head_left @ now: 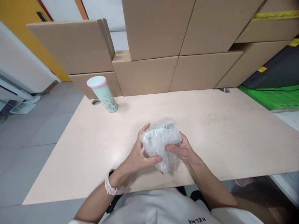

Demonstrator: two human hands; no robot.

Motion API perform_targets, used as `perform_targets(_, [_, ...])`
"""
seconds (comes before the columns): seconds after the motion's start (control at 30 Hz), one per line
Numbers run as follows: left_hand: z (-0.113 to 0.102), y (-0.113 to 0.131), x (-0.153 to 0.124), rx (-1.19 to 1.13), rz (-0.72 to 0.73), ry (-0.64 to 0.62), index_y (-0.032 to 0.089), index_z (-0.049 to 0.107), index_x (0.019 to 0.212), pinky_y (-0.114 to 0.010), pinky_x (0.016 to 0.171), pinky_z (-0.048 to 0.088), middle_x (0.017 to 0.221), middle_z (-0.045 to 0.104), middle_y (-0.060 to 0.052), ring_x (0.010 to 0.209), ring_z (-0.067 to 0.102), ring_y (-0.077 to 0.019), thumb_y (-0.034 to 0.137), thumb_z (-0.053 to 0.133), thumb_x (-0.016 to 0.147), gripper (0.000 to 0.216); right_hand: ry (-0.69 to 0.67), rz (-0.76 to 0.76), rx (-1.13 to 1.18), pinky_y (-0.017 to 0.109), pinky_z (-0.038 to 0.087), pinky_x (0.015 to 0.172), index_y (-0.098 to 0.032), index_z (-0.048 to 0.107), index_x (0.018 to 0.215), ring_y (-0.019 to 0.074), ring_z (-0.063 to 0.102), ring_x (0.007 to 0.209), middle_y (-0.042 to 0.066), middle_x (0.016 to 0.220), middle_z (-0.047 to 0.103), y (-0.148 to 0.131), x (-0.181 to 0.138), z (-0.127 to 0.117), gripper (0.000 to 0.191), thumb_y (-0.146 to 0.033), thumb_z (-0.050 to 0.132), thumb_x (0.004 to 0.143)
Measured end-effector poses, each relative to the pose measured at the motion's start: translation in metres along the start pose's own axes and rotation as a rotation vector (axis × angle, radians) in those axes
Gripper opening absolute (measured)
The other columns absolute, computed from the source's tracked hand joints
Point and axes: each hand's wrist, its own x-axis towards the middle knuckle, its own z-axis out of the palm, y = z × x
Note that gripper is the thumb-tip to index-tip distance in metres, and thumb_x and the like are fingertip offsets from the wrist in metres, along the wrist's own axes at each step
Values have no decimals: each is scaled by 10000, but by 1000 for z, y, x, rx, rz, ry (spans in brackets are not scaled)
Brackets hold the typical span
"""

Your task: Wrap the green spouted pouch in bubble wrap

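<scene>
A bundle in clear bubble wrap [161,140] is held between my two hands above the near part of the table. Through the plastic a greenish item shows faintly; its kind cannot be made out. My left hand [142,155] grips the bundle's left side, thumb across the front and fingers behind. On the right, my right hand [182,149] clasps it with the thumb pressed on the front face and the other fingers mostly hidden behind. Loose plastic hangs down at the bottom of the bundle.
A mint-green tumbler [105,96] with a pink rim stands at the table's [81,161] back left. Stacked cardboard boxes [149,74] line the back edge. A green plastic crate [275,98] and a dark case [275,68] are at the right.
</scene>
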Motion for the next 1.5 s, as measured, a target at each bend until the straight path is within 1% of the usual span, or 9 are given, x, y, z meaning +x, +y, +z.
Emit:
perform_targets(0.2, [1,0,6,-216,-69,123,238,512,1366,-363,959,517,1292,632,-92,1163,616,-267,359,795,819,627,264,-128,-393,279,517,557,-236,616,929,159,598,668,-12,795,632,2,-3,12,384,-466,843,722])
perform_targets(0.33, [2,-5,15,-360,-180,207,211,592,1255,-332,899,521,1206,681,-83,1071,653,-246,337,843,760,569,486,-453,-780,464,565,867,-255,558,1207,279,630,1042,88,1169,629,-1,1,16,592,-530,807,744])
perform_targets(0.5, [2,-13,25,-393,-379,143,185,598,1223,-356,891,531,1196,687,-112,1054,670,-252,342,823,772,528,183,-525,-1224,633,274,1190,-367,327,1541,347,154,1561,58,1698,172,4,8,6,544,-452,463,1021])
perform_targets(0.67, [0,-22,27,213,-117,291,278,271,1571,-512,1137,399,1541,450,-149,1419,452,-307,379,681,901,791,4,-342,-1427,630,177,1229,-339,266,1599,295,34,1588,49,1719,133,18,12,1,538,-445,303,1073])
perform_targets(0.8, [3,-31,21,923,253,143,297,133,1625,-577,1266,67,1692,215,-101,1588,81,-287,387,434,1035,669,18,-292,-1497,596,150,1248,-294,243,1616,266,11,1589,62,1718,129,23,14,2,567,-466,268,1076])
perform_targets(0.9, [9,-39,16,1164,322,-47,232,-41,1634,-592,1261,6,1683,239,-132,1587,92,-298,532,382,1028,798,9,-266,-1527,593,161,1247,-290,237,1621,267,26,1589,60,1717,133,25,16,1,578,-479,251,1074])
perform_targets(1.0, [12,-46,15,1288,297,-50,167,-116,1620,-613,1252,29,1674,242,-168,1575,146,-326,575,409,1002,907,-15,-237,-1549,586,161,1250,-291,247,1620,266,34,1589,51,1717,133,27,18,1,573,-464,252,1074])
perform_targets(1.23, [10,-54,18,1289,232,-58,130,12,1631,-611,1227,194,1671,236,-185,1570,169,-336,517,448,997,862,-78,-173,-1531,574,170,1251,-280,270,1612,258,32,1590,45,1719,126,27,28,0,575,-471,226,1072])
perform_targets(1.5, [10,-51,17,858,203,23,218,235,1601,-562,1237,217,1680,233,-152,1578,145,-306,468,472,1000,693,4,-329,-1200,569,276,1211,-251,343,1562,282,148,1575,118,1695,216,32,31,-8,609,-541,378,1028])
